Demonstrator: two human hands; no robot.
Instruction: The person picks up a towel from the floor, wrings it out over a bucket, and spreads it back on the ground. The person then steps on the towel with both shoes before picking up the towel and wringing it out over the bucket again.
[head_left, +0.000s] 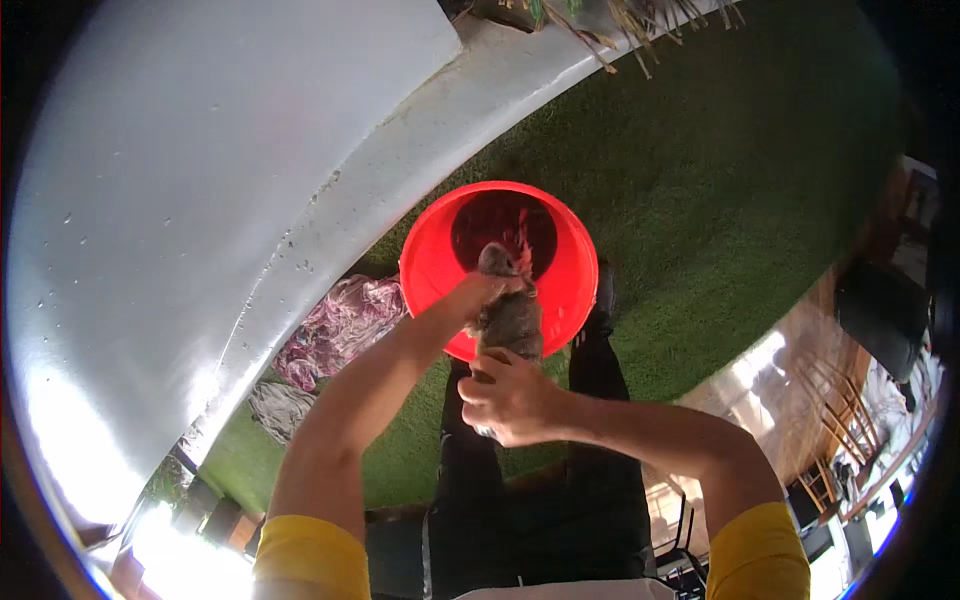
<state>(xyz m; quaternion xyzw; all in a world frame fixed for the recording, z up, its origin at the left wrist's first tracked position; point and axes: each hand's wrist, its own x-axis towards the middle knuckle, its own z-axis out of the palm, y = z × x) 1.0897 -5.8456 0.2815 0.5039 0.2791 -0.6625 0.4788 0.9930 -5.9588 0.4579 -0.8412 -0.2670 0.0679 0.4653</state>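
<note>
A wet grey-brown cloth point(512, 325), bunched and twisted, stretches between my two hands over a red bucket point(570, 275). My left hand point(492, 288) is closed round its upper part, above the bucket's opening. Lower down, my right hand point(510, 395) is wrapped round the other end, just outside the near rim. Dark liquid point(490, 222) shows in the bottom of the bucket, and reddish drops or splashes appear beside the cloth's upper end.
Left of the bucket, a pink and white patterned cloth point(340, 325) and a greyish cloth point(280, 408) lie on green artificial grass point(700, 250). A large white curved surface point(220, 150) fills the upper left. Chairs point(685, 540) stand at the lower right.
</note>
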